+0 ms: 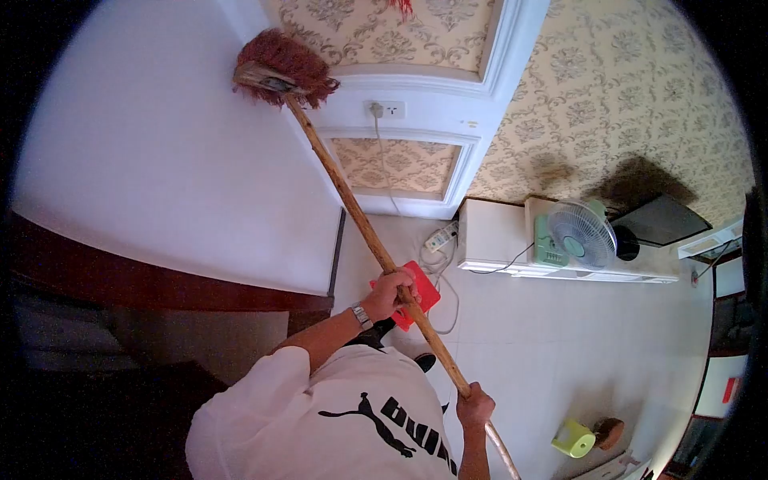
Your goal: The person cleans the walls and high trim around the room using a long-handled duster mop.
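A long-handled broom (352, 200) slants from the upper left down to the lower right. Its reddish-brown bristle head (300, 64) is up near the corner of the white wall and the panelled wall; whether it touches cannot be made out. My left hand (390, 296), with a metal-banded watch on the wrist, wraps round the middle of the wooden handle. Lower down, my right hand (476, 405) is closed round the same handle, whose end runs out of view. A red plastic item (424, 290) lies below my left hand, partly hidden by it and the handle.
A white socket (387, 110) with a plugged-in cord is on the panelled wall. A power strip (442, 237) lies on the floor. The low white cabinet (492, 232) bears a green fan (572, 236) and a dark screen (660, 220). A yellow-green item (574, 439) stands at lower right.
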Demonstrator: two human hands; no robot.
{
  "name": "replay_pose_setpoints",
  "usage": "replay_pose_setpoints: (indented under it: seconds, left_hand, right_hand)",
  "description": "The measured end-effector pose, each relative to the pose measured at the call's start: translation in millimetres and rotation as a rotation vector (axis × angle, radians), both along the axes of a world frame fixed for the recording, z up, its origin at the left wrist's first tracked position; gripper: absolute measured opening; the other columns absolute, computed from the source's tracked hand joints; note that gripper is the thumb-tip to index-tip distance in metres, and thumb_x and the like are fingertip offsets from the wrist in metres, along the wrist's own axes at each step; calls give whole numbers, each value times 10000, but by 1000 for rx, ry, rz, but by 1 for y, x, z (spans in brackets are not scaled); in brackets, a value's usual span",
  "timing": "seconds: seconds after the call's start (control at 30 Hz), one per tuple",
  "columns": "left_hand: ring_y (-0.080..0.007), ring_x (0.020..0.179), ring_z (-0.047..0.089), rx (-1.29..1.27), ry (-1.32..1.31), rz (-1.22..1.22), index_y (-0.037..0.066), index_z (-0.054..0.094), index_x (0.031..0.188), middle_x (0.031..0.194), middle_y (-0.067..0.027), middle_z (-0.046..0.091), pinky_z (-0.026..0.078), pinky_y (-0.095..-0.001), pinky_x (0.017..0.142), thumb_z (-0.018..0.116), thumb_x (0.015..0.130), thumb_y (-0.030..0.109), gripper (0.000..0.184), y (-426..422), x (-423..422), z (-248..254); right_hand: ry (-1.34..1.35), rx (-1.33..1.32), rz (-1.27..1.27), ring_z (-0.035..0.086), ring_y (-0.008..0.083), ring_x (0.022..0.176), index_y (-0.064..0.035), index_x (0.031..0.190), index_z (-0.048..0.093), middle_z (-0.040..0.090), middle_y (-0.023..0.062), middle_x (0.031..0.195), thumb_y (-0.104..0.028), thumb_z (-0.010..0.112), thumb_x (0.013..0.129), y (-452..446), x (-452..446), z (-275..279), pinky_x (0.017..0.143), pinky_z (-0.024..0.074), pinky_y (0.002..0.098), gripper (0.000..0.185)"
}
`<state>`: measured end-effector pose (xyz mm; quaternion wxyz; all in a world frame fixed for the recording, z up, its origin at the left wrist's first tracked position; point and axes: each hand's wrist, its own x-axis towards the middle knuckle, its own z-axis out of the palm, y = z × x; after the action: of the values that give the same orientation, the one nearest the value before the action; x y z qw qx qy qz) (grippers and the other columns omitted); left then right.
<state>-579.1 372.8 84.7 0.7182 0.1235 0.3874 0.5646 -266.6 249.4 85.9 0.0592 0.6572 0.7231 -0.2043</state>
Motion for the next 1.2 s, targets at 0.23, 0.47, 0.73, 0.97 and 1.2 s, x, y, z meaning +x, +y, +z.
replay_pose_setpoints:
  seconds: [0.23,0.47,0.73,0.97,1.2]
  left_hand:
    - [-203,610,577,26,16,-148,78,491,697,624,-65,546,449,-295,497,475,742,159,94,-1,45,22]
    - [-139,626,608,144,81,-561,89,490,651,623,-36,560,383,-227,401,501,755,193,148,12,120,8]
    - [-123,627,608,107,122,-581,109,482,672,639,-20,569,358,-216,397,528,725,200,115,11,133,4]
    - [-134,688,598,44,93,-397,104,493,704,681,-16,566,352,-221,457,496,753,178,89,1,86,0]
    - [-124,655,591,9,116,-225,123,495,719,668,-40,578,361,-242,435,521,764,201,94,4,47,-9]
  right_hand:
    - [0,213,-158,545,326,483,-95,688,485,528,117,516,-217,688,689,-37,32,-3,454,430,416,237]
    - [-165,214,-423,524,304,456,-89,646,466,509,112,497,-163,682,690,-85,72,5,419,403,395,233]
    - [-15,193,-422,492,312,431,-62,596,490,503,135,485,-235,696,697,-97,82,-12,435,405,402,287]
    - [-53,3,-241,576,325,539,-91,684,529,572,120,573,-257,641,725,-60,64,-13,512,448,430,204]
    - [-71,119,-98,582,289,523,-102,654,527,572,91,571,-238,652,703,-19,43,-23,488,451,400,191]
